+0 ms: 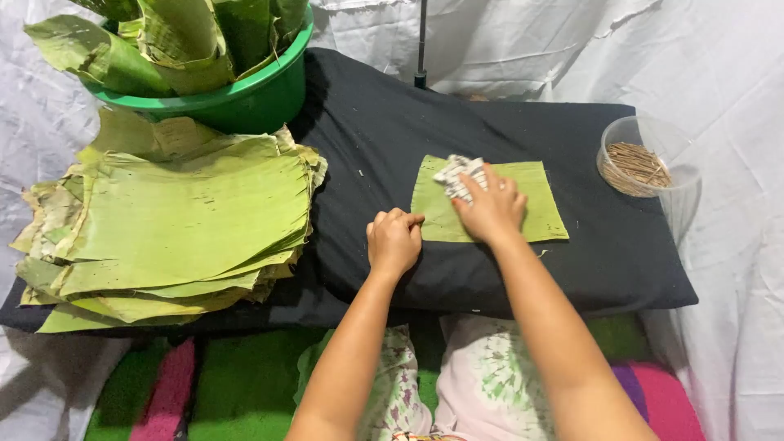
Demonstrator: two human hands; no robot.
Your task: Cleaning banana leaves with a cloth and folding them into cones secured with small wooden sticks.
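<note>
A small rectangular piece of green banana leaf point(535, 200) lies flat on a black cushion point(384, 131). My right hand point(490, 208) presses a crumpled white patterned cloth point(457, 173) onto the leaf's left half. My left hand point(394, 241) is curled into a loose fist beside it, its knuckles resting on the cushion at the leaf's lower left corner; nothing shows inside it.
A thick stack of cut banana leaves point(180, 224) lies on the cushion's left part. Behind it stands a green basin point(253, 94) stuffed with rolled leaves. A clear plastic tub of thin brown sticks point(641, 167) sits at the right edge. White sheeting surrounds everything.
</note>
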